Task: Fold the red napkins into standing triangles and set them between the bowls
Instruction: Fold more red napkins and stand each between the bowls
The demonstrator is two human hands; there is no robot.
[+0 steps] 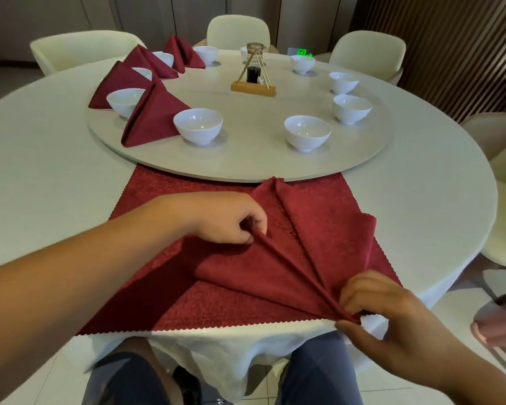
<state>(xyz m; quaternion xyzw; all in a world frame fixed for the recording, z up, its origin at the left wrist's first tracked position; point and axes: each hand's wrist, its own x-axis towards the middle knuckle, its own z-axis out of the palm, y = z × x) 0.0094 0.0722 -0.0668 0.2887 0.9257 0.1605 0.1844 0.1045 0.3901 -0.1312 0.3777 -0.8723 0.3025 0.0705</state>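
Folded napkins (152, 118) — four standing triangles on the far left of the turntable (246, 171), set between white bowls (198, 125). Left hand (225, 217): fingers curled, pinching a raised crease of the napkin (319, 229). Napkin: half folded, lying on a flat red cloth (216, 302) at the table's (41, 171) near edge, with creases fanning out from its near right corner. Right hand (392, 317): thumb and fingers clamped on that corner. Stand (253, 74) — centre of the turntable, with more bowls spaced apart to its right.
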